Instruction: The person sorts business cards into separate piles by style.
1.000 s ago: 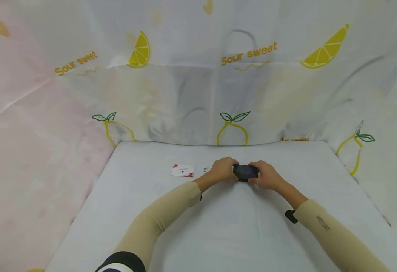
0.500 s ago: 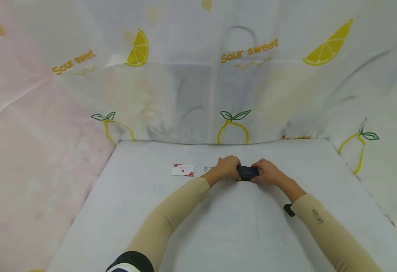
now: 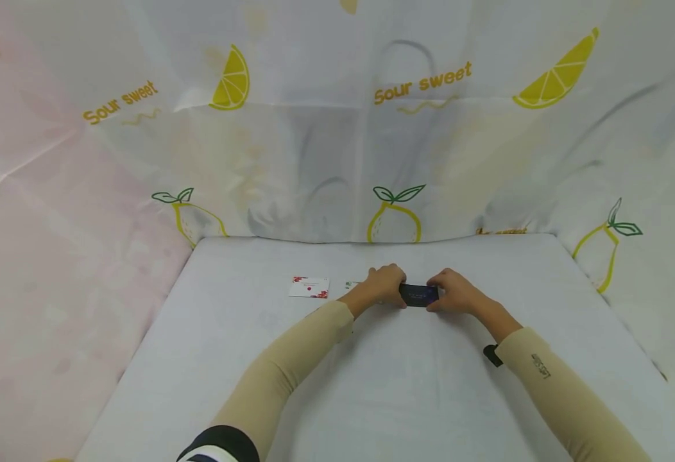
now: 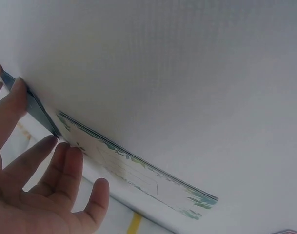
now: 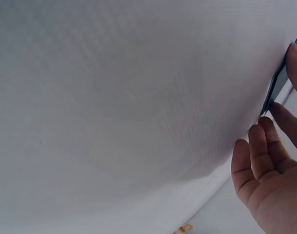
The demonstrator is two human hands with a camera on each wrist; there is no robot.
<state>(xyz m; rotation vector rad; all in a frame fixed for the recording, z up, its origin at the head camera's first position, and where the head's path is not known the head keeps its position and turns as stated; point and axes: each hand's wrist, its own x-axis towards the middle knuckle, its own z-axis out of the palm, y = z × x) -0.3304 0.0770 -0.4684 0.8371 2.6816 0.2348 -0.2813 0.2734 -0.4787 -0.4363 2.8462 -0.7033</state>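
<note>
A dark blue-black card stack lies at the far middle of the white table in the head view, with small print on its top. My left hand pinches its left edge between thumb and index finger. At the right edge, my right hand pinches it the same way. Both wrist views show the other fingers spread loosely beside the dark stack. Behind my left hand lies a stack of white cards with green leaf borders, mostly hidden in the head view.
Further left on the table sits a white card with red flower corners. A curtain printed with lemons hangs along the table's back edge. The white tabletop stretches toward me under both forearms.
My hands and the dark stack first shifted slightly right. The dark cards, earlier showing a taller face and then uneven layers, now look flatter and more even. Both hands keep their pinch.
</note>
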